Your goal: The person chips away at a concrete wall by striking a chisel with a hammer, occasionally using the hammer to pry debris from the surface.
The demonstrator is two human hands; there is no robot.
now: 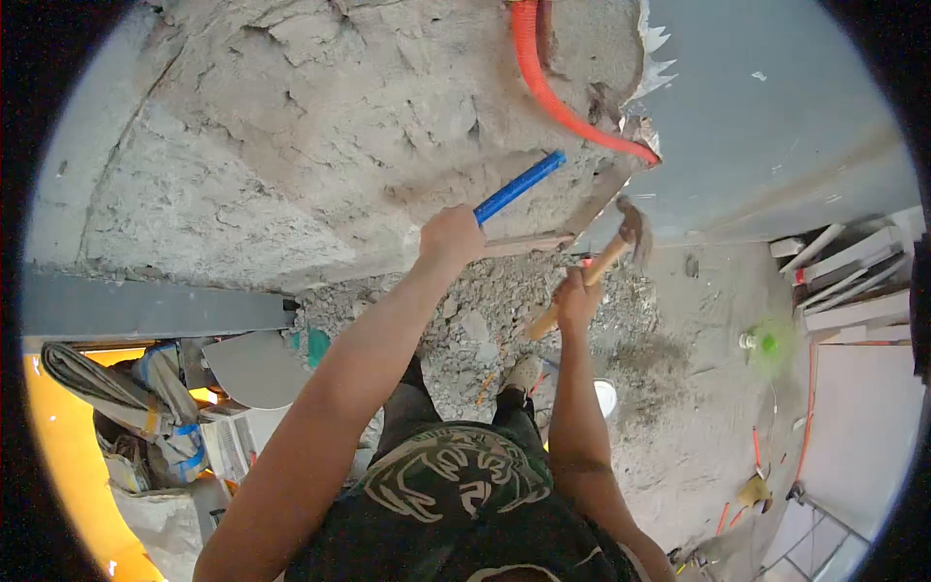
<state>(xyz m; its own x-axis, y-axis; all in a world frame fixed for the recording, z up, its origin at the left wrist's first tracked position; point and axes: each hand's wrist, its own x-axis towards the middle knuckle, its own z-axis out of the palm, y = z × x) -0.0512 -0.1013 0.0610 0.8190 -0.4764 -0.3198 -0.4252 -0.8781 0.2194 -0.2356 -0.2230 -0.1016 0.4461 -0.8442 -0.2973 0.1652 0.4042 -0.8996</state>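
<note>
hammer [609,260] and bar [521,187], a gap between
my left hand [452,236] is curling fingers round the bar, tip toward the hose [592,134]; my right hand [579,299] is clenching the hammer over rubble [475,325].

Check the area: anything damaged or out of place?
Yes: the wall behind the blue bar is rough and gouged, and the grey surface beside it ends jaggedly near the exposed orange hose. Loose rubble litters the floor around the feet.

Hammer head [635,231] a blur
</note>
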